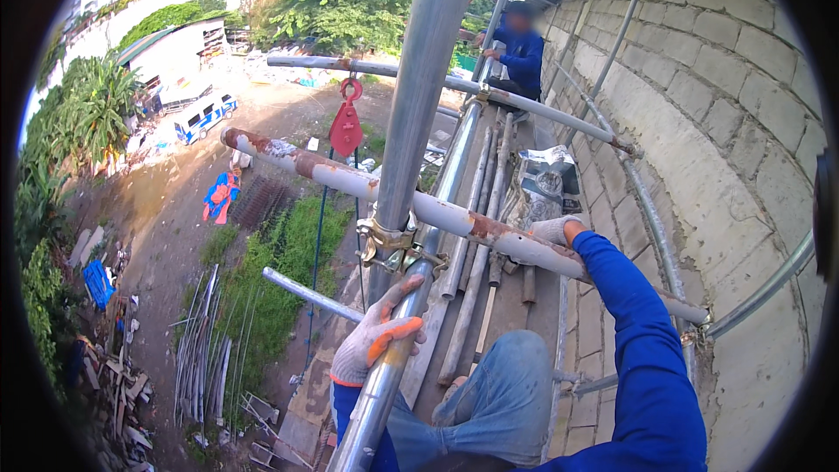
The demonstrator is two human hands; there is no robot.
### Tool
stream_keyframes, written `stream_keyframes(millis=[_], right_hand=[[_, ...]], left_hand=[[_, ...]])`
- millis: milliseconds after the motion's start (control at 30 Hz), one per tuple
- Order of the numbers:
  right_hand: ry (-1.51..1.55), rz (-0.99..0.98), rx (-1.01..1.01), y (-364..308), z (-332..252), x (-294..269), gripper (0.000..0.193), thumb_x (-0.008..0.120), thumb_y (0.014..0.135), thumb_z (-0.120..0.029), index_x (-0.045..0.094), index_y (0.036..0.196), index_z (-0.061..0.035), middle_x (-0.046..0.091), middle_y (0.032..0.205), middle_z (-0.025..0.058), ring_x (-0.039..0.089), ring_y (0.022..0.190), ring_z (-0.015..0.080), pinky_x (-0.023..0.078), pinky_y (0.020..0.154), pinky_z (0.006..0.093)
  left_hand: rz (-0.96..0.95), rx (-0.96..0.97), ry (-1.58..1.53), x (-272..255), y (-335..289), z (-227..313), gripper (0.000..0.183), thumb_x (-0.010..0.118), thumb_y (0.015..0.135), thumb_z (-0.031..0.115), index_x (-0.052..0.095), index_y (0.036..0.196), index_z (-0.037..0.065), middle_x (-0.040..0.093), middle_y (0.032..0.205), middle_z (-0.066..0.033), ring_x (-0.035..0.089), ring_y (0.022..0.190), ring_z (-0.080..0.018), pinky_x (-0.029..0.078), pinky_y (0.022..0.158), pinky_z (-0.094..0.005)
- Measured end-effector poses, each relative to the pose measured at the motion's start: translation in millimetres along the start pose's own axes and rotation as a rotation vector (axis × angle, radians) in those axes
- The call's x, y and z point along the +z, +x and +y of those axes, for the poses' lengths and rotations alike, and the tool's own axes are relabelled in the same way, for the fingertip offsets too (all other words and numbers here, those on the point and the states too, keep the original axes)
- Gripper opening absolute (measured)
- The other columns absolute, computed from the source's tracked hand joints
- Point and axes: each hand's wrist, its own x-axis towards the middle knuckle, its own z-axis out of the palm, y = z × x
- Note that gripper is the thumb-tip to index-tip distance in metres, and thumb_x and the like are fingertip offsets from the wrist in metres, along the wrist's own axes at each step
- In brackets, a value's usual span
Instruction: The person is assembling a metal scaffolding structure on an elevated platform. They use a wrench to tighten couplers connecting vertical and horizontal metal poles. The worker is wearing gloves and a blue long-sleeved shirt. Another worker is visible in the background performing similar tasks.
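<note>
My left hand (377, 336), in a pale glove with orange patches, is closed around a shiny steel scaffold pipe (371, 406). Its fingertips lie just below the metal scaffold clamps (391, 243) at the joint with a thick upright pipe (426, 79). A rust-patched, white-grey cross pipe (437, 212) passes the same joint. My right hand (555, 229), in a grey glove, grips that cross pipe right of the joint; its fingers are partly hidden behind the pipe. My right arm (642, 341) reaches over the pipe in a blue sleeve.
A red pulley block (346, 127) with dark rope hangs from a farther cross pipe (367, 66). Loose pipes (489, 197) lie along the narrow platform beside the block wall (734, 26). Another person (522, 51) sits farther along. Ground lies far below at left.
</note>
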Motion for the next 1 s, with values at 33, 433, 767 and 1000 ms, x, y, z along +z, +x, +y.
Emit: stream_keyframes(millis=[33,433,767,1000], right_hand=[[-0.025,-0.007,-0.018,1.9,2.4,-0.1,0.043,0.057,0.101,-0.037,0.075,0.124,-0.0067,0.078,0.117,0.0080,0.069,0.097,0.0218,0.051,0.088,0.0425],[-0.062,0.062,0.022,-16.9,-12.6,-1.2,0.037,0.059,0.101,-0.030,0.075,0.122,-0.0049,0.077,0.108,0.0055,0.066,0.092,0.0173,0.051,0.083,0.0402],[-0.036,0.016,0.023,-6.1,-1.8,-0.8,0.031,0.062,0.101,-0.026,0.077,0.115,-0.0024,0.077,0.099,0.0028,0.064,0.084,0.0138,0.051,0.077,0.0375],[-0.126,0.042,-0.070,-6.7,-6.6,-0.5,0.033,0.064,0.100,-0.027,0.076,0.117,-0.0020,0.077,0.100,0.0030,0.064,0.083,0.0134,0.051,0.076,0.0374]], left_hand=[[0.011,0.006,0.017,-0.2,0.1,-0.3,0.085,0.082,0.089,0.026,0.039,0.162,0.016,0.060,0.115,-0.0101,0.069,0.087,-0.0164,0.058,0.071,-0.0317],[-0.001,0.006,0.062,-8.3,5.0,-6.3,0.083,0.082,0.090,0.028,0.041,0.161,0.012,0.057,0.136,-0.0136,0.069,0.085,-0.0155,0.059,0.071,-0.0305],[0.029,-0.039,0.054,-5.2,3.2,-4.6,0.083,0.081,0.089,0.024,0.042,0.161,0.014,0.057,0.140,-0.0103,0.069,0.085,-0.0148,0.058,0.070,-0.0300],[0.023,0.009,0.063,0.4,1.3,2.9,0.083,0.082,0.089,0.027,0.042,0.161,0.017,0.060,0.121,-0.0111,0.069,0.086,-0.0155,0.059,0.071,-0.0307]])
